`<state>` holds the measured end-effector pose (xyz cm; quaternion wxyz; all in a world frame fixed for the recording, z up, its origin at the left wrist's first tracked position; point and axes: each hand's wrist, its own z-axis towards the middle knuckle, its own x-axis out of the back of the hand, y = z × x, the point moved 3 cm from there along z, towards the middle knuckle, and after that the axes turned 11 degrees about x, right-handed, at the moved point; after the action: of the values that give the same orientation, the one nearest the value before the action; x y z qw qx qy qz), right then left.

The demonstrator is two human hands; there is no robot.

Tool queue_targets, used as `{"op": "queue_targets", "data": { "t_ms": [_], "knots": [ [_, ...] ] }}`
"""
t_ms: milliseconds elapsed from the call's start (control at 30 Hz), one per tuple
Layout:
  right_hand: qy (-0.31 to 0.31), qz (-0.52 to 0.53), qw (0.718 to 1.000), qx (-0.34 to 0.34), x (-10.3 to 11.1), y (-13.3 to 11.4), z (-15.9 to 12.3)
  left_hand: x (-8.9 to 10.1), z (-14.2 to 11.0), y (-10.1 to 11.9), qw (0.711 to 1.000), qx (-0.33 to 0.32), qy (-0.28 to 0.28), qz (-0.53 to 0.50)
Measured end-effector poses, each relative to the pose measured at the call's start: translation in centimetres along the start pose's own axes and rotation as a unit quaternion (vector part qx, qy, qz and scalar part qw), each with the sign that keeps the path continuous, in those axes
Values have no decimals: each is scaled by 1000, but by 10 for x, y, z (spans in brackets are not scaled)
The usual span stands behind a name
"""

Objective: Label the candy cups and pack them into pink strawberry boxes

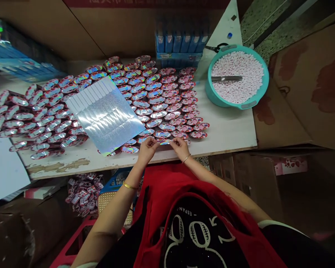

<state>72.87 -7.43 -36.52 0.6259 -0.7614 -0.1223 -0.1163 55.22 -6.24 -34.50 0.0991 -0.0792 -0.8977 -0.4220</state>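
Note:
Between my hands, at the near edge of the table, lies a small shiny rainbow-coloured sticker strip [164, 142]. My left hand [147, 149] pinches its left end with thumb and fingertips. The right end is in the fingertips of my right hand [181, 148]. Whether the strip touches the little box beneath it, I cannot tell. Just past my left hand, a silvery sticker sheet [111, 121] lies tilted across many small red boxes [156, 100] in rows. White strips of bare backing show along its far left end. Many boxes have shiny tops; those at the right show pink round openings.
A turquoise tub [209, 87] of small white-pink pieces [237, 89] stands at the right, with a dark flat scoop or bar [226, 78] on them. Behind it are black-handled scissors [219, 47] and a blue cap [229, 35]. Blue display packs [180, 42] stand at the back.

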Motion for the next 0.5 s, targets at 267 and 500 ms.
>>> {"op": "queue_targets", "data": {
  "t_ms": [267,500],
  "knots": [
    [-49,-271,960,58,-2,-10,-2,-5,5,8,925,-80,142,344],
    [-66,-328,940,71,-7,-8,1,-9,7,6,901,-77,161,396]
  ]
}}
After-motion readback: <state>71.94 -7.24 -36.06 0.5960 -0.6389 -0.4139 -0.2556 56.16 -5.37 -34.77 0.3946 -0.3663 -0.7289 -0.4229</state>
